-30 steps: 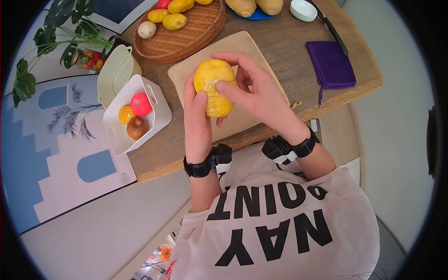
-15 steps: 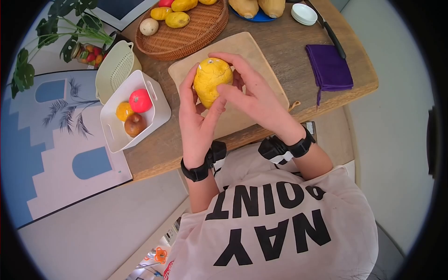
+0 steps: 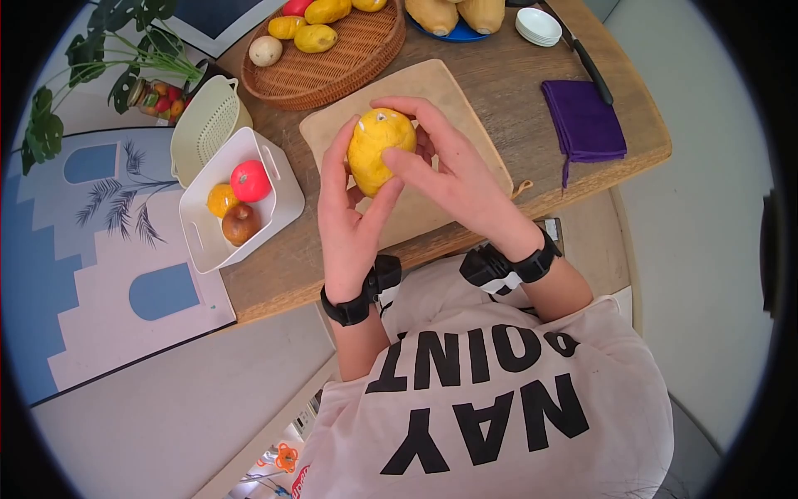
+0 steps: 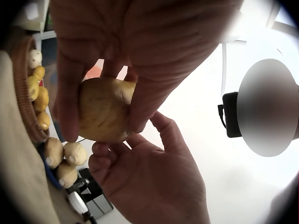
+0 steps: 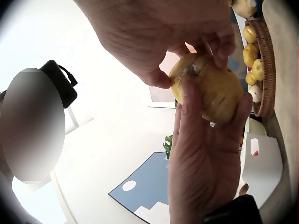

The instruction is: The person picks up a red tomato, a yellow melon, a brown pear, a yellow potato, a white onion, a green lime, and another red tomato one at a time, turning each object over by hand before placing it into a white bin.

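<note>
A lumpy yellow fruit, with small whitish marks on its top, is held between both hands above a tan cutting board. My left hand grips the fruit's left side and lower end, its thumb toward me. From the right, my right hand holds it too, fingers bent over the far side and thumb pressed on the near face. In the left wrist view the fruit sits among the fingers of both hands. The right wrist view shows the fruit's creased skin.
Left of the board stand a white basket holding red, orange and brown round fruits, and a pale green colander. Behind are a wicker tray with yellow fruits and a blue plate. A knife touches a purple cloth at right.
The fruit has been turned in the hands: the face with a grid of lines is out of sight and a smooth lumpy side shows. My left thumb has shifted to the lower end.
</note>
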`<state>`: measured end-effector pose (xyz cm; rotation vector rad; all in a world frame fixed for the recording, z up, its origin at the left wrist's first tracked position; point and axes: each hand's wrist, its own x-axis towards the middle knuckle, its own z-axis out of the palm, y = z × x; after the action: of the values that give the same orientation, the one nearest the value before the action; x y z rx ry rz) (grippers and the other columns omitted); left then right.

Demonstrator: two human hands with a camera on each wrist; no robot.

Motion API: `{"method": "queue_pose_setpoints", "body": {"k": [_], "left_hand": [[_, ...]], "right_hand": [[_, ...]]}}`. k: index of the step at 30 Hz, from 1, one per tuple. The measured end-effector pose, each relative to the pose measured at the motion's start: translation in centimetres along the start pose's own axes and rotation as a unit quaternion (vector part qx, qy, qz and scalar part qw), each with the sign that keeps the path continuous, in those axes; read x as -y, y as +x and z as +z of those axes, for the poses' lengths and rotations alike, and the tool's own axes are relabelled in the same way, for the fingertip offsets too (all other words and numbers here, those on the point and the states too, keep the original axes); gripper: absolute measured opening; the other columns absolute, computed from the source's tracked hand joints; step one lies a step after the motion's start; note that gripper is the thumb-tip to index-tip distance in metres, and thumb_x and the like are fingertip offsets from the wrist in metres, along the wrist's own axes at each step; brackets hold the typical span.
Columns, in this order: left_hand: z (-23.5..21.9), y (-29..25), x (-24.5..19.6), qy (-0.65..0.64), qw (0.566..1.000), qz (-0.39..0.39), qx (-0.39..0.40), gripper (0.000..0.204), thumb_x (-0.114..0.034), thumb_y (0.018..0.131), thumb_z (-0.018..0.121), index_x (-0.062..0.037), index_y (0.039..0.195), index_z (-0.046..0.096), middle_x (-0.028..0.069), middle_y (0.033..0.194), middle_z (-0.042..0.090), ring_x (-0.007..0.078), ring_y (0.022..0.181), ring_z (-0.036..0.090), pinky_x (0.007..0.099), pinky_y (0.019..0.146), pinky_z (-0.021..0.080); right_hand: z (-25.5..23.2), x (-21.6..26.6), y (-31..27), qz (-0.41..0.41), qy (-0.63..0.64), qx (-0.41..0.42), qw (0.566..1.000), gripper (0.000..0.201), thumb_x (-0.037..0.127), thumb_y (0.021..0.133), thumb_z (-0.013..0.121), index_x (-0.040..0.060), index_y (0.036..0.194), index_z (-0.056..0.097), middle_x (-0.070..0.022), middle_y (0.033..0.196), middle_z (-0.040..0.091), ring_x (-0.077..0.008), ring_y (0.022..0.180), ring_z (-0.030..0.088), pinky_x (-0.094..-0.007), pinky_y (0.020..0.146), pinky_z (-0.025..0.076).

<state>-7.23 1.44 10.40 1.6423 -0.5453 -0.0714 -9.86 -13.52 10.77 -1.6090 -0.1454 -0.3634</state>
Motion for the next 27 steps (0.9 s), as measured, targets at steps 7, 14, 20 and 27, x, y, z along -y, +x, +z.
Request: {"method": "queue_pose_setpoints", "body": {"k": [7, 14, 20, 27], "left_hand": [[-1.1, -0.2, 0.1, -0.201, 0.977, -0.046, 0.059, 0.07, 0.004, 0.085, 0.066, -0.0078, 0.147, 0.035, 0.0096, 0.141, 0.042, 0.0218, 0.127, 0.048, 0.0336, 0.096, 0.051], [-1.5, 0.0, 0.7, -0.102, 0.993, 0.016, 0.063, 0.068, 0.005, 0.085, 0.065, -0.0076, 0.146, 0.038, 0.0085, 0.141, 0.041, 0.0222, 0.126, 0.049, 0.0335, 0.097, 0.051], [-1.9, -0.1, 0.4, -0.038, 0.997, 0.006, 0.073, 0.057, -0.001, 0.091, 0.059, -0.0062, 0.144, 0.042, 0.0096, 0.137, 0.046, 0.0219, 0.119, 0.054, 0.0319, 0.087, 0.055], [-1.4, -0.2, -0.8, -0.183, 0.98, -0.067, 0.031, 0.045, -0.024, 0.104, 0.042, -0.0061, 0.145, 0.037, 0.0123, 0.132, 0.052, 0.0208, 0.102, 0.064, 0.0297, 0.067, 0.059]], "right_hand": [[-0.4, -0.3, 0.2, 0.019, 0.083, 0.001, 0.996, 0.034, 0.017, 0.092, 0.06, 0.0052, 0.123, 0.056, -0.0001, 0.105, 0.059, -0.0042, 0.067, 0.044, -0.0191, 0.062, 0.042], [-0.1, -0.1, 0.3, 0.017, 0.071, -0.001, 0.997, 0.03, 0.022, 0.092, 0.062, 0.0056, 0.118, 0.059, 0.0014, 0.099, 0.059, -0.0045, 0.068, 0.043, -0.0196, 0.062, 0.04], [-0.4, 0.0, 0.5, 0.08, 0.121, -0.004, 0.989, 0.025, 0.027, 0.097, 0.059, 0.0048, 0.108, 0.06, 0.0012, 0.092, 0.058, -0.0044, 0.069, 0.047, -0.0195, 0.062, 0.041], [-0.3, 0.1, 0.4, 0.107, 0.18, 0.012, 0.978, 0.029, 0.03, 0.104, 0.046, 0.0044, 0.113, 0.056, 0.001, 0.081, 0.057, -0.0045, 0.059, 0.047, -0.0195, 0.053, 0.04]]}}
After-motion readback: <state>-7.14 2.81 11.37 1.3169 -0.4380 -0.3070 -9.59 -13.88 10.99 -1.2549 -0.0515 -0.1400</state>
